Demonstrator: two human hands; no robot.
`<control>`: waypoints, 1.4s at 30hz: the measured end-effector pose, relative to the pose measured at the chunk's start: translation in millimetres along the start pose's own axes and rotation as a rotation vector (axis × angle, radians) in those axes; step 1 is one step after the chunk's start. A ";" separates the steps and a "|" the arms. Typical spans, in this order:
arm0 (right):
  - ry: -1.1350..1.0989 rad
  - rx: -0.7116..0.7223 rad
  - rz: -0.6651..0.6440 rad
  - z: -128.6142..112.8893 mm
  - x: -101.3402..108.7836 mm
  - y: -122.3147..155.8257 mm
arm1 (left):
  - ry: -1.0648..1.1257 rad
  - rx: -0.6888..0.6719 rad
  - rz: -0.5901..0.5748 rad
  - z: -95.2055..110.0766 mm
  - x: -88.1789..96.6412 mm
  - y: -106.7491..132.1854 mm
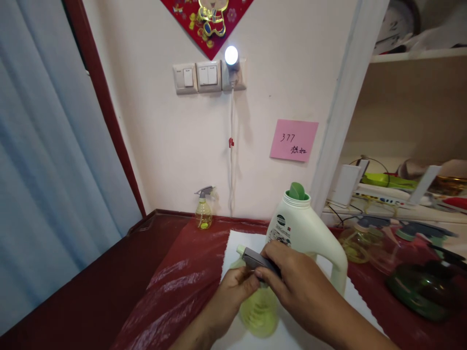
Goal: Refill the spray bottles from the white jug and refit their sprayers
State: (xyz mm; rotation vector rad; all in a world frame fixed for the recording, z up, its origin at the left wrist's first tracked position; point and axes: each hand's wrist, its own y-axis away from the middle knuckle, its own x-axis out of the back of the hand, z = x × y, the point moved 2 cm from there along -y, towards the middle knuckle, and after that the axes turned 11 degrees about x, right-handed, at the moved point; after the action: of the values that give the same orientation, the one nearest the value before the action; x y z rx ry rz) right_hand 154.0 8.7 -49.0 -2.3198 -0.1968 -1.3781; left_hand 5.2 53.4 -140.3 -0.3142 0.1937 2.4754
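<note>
A clear yellow-green spray bottle stands on the white sheet right in front of me. My left hand is closed at its neck, the fingertips partly hidden. My right hand grips the grey spray head on top, fingers wrapped over its back and the thumb near the neck. The spray head's pale nozzle points left and away. Whether it sits fully on the neck is hidden by my fingers. Just behind my right hand stands a large pale green jug with a green piece in its mouth.
A small yellow spray bottle stands by the wall. At right are a clear yellowish bottle, a pink one and a dark green one. A shelf with a white router rises behind them. A blue curtain hangs left.
</note>
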 end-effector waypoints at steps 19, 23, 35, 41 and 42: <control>0.015 -0.003 -0.014 -2.3 2.2 0.3 | 0.037 -0.075 -0.030 5.9 -8.5 0.3; -0.001 0.001 -0.010 -2.0 1.7 1.2 | 0.054 -0.044 0.011 5.4 -11.4 -1.1; 0.000 0.008 0.011 -2.0 0.9 -0.1 | 0.056 -0.031 -0.013 -1.6 -1.5 0.6; -0.008 0.000 0.006 -0.6 0.8 0.2 | 0.028 -0.053 0.018 8.1 -12.2 -2.2; -0.011 0.001 0.007 -0.4 0.5 0.4 | 0.015 -0.050 0.026 7.6 -11.3 -2.5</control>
State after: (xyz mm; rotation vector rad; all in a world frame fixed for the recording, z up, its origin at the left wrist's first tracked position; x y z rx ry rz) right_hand 154.0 8.2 -48.6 -2.3256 -0.1926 -1.3611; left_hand 14.1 50.6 -130.1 -0.3540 0.1439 2.5073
